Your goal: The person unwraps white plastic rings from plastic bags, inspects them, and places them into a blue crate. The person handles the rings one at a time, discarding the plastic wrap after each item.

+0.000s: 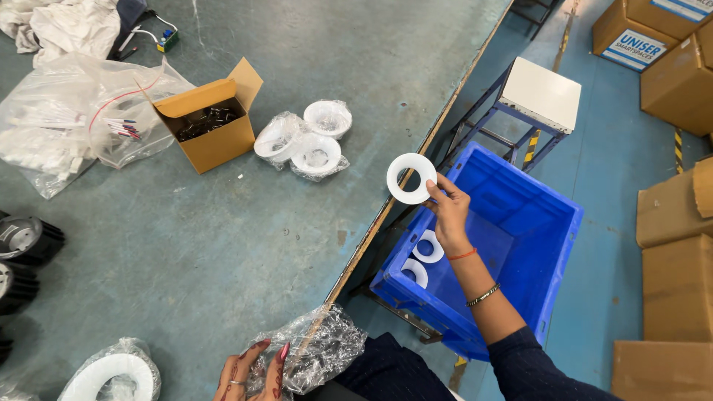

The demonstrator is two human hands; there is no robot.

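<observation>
White ring (411, 178) pinched at its near-right edge in right hand (448, 212) fingers, raised over table edge (386, 212) above blue crate (520, 223). Two rings (422, 258) already down in crate; three bagged ones (304, 141) left on table farther left. Left hand (252, 371), near, fingers pressed on crumpled empty bag (316, 353)

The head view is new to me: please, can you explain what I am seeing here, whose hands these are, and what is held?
The camera sits on a person's head and looks down at their own two hands. The right hand holds up a white ring over a blue crate that has two more rings inside. The left hand grips a crumpled clear plastic wrapper at the edge of the grey-green table. On the table lie wrapped white rings, an open cardboard box and clear bags.
</observation>
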